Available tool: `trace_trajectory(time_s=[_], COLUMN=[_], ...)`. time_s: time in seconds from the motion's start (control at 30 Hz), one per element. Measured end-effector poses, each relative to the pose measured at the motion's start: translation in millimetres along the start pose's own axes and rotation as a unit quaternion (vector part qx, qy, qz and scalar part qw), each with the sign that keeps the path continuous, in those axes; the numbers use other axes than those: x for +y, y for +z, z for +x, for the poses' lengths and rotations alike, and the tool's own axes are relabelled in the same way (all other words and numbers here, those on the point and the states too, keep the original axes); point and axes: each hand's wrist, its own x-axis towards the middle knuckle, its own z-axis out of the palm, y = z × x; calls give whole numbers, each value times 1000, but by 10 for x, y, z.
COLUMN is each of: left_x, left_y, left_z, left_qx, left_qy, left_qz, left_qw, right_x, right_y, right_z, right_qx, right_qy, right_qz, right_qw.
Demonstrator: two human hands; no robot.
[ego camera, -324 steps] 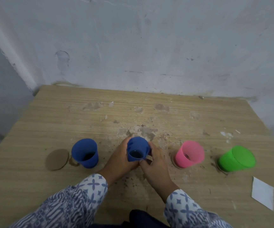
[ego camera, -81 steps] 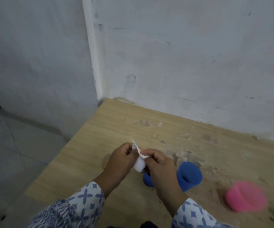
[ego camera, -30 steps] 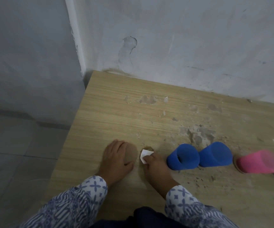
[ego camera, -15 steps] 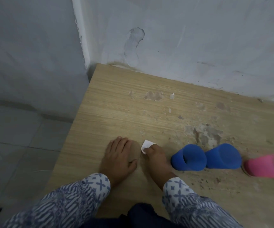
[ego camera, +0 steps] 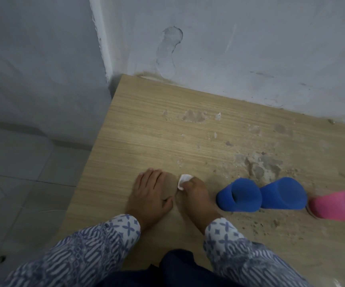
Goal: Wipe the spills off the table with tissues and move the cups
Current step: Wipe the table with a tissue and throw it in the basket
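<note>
Long sleeves on both arms here, left sleeve (ego camera: 97, 251) and right sleeve (ego camera: 242, 251) in one matching blue-and-white print. The cuffs (ego camera: 126, 224) are white, dotted with blue four-petal crosses and small diamonds. Higher up the print turns to dense wavy blue stripes. Left hand (ego camera: 148, 195) and right hand (ego camera: 194, 195) are bare. Between the sleeves, plain dark navy cloth (ego camera: 180, 268).

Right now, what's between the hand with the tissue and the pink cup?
In the head view, a blue cup beside the right hand and a second blue cup beside the pink cup, side by side.
</note>
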Motion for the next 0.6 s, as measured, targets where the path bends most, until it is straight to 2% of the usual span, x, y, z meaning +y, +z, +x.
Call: trace_trajectory(time_s=[0.07,0.2,0.33,0.4,0.5,0.6], left_x=[0,-6,-6,-6,-9,-11], left_y=[2,14,15,13,12,26], left_z=[3,10,13,8,2,4], left_qx=[-4,-6,-4,-6,-6,-7], left_qy=[-5,-7,-5,-3,-3,-6], left_qz=[0,4,6,10,11,10], left_qw=[1000,1000,1000,1000,1000,1000], right_x=[50,172,191,78,102,177], right_y=[64,189,143,58,57,141], right_z=[-155,-145,43,118,85,-174], right_qx=[20,-30,126,90,58,41], right_qy=[-12,-58,-33,-29,-60,-42], right_qz=[-27,-50,-64,4,-23,-42], right_qw=[999,997,989,995,996,997])
